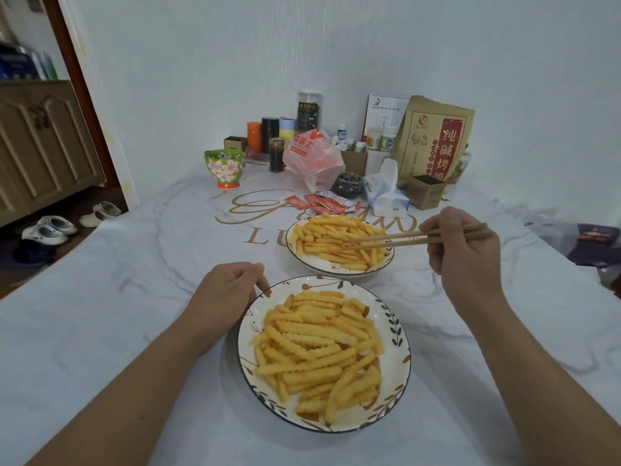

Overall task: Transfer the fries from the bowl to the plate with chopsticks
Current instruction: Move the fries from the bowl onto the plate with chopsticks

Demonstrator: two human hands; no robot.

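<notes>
Tablecloth (134, 297) lettering, partly covered, reads "LU".

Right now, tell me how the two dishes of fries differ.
The near dish has a leaf pattern round its rim; the far dish has a plain rim with a dark line. The left hand touches the near dish's rim; nothing steadies the far dish. The chopsticks in the right hand reach over the far dish, not the near one. Both are white and hold crinkle-cut fries.
</notes>
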